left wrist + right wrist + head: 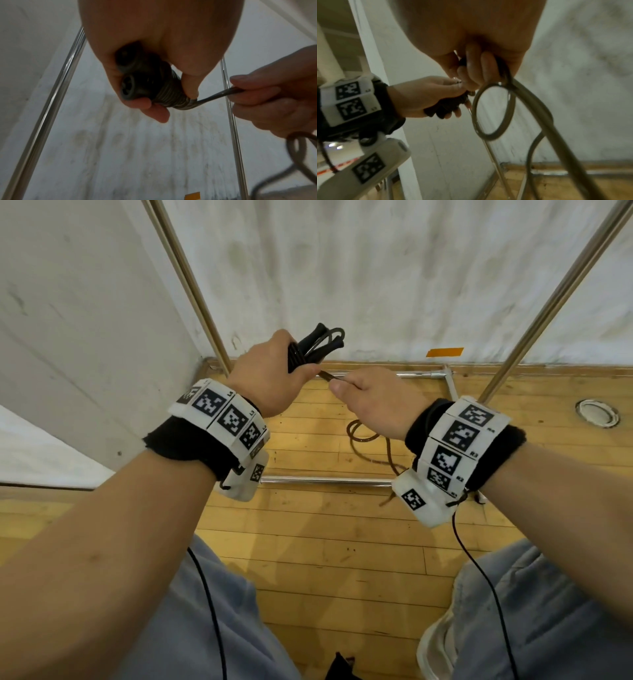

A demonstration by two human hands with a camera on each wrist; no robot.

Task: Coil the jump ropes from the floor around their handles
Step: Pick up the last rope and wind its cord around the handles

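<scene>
Our left hand (270,374) gripped the two black handles (130,75) side by side, fingers curled under them and the thumb pressed on the tight turns of rope (173,97) already wound round them; the handle ends showed as two round caps in the left wrist view, and their far tips with a short loop stuck up past the knuckles in the head view. Our right hand (376,402) sat just beside the left, pinching a taut stretch of that rope between thumb and curled fingers (254,86) — the stretch ran straight from the coil into the pinch; below the right hand the slack hung in a round loop (493,111) and trailed down to the wooden floor (325,542), where more of it lay in loose curls between the chrome bars of a frame (329,481). Both hands were held well above the floor, in front of a scuffed white wall (376,268); an orange tape strip (444,351) stuck low on it.
</scene>
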